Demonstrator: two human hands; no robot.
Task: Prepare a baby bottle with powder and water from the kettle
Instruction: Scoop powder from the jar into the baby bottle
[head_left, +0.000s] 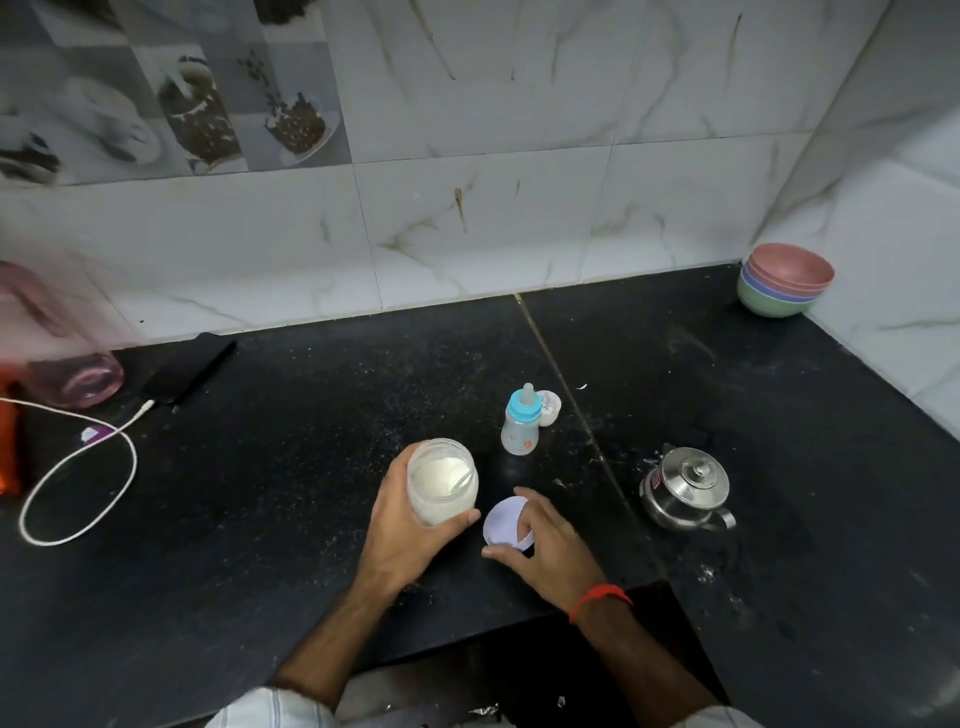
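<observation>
My left hand (402, 525) grips an open clear jar of white powder (441, 480), a scoop partly buried in it. My right hand (545, 540) holds the jar's white lid (506, 522) just above the black counter (291, 441). Behind them stands a small baby bottle (519, 423) with a blue collar and teat on, and its clear cap (548, 408) lies beside it. A steel kettle (685, 488) with its lid on sits to the right.
A stack of coloured bowls (787, 280) stands in the back right corner. At the left are a pink bottle (67, 353), a phone (189, 369) with a looping white cable (78, 467) and an orange object (8, 447). The counter has an inner cut-out edge (519, 623) near me.
</observation>
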